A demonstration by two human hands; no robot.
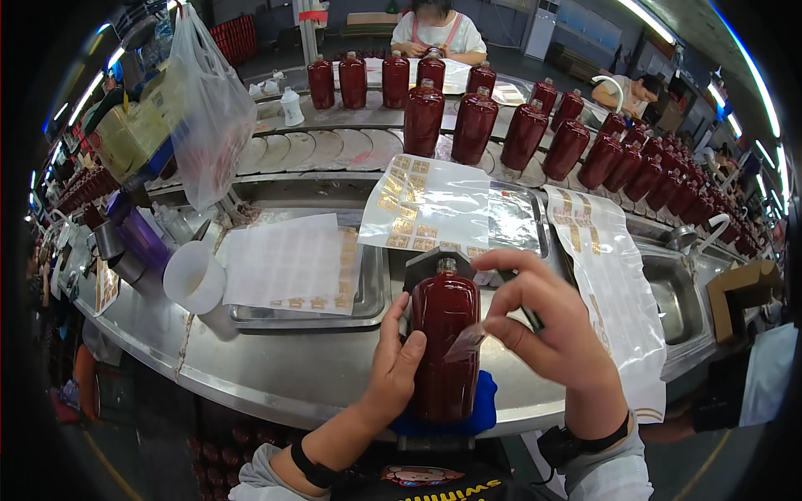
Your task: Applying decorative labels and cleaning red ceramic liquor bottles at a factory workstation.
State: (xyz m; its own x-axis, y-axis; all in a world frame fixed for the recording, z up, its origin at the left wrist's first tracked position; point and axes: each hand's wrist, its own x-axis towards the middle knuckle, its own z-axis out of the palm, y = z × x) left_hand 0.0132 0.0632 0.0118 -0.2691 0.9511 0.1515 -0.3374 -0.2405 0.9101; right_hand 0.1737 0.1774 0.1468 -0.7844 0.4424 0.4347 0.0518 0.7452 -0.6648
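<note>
A dark red glossy bottle (444, 334) lies on its back on a blue cloth (482, 409) at the near edge of the steel counter, neck pointing away from me. My left hand (394, 361) grips its left side. My right hand (547, 321) hovers at its right side, pinching a small clear sticker (466, 341) against the bottle and also holding a thin dark tool (530, 317).
Clear sheets of gold stickers (418, 204) drape over steel trays (368, 292); another sheet (606, 284) hangs at right. A white cup (194, 277) stands left. Several red bottles (476, 125) ride the curved conveyor behind. People sit beyond it.
</note>
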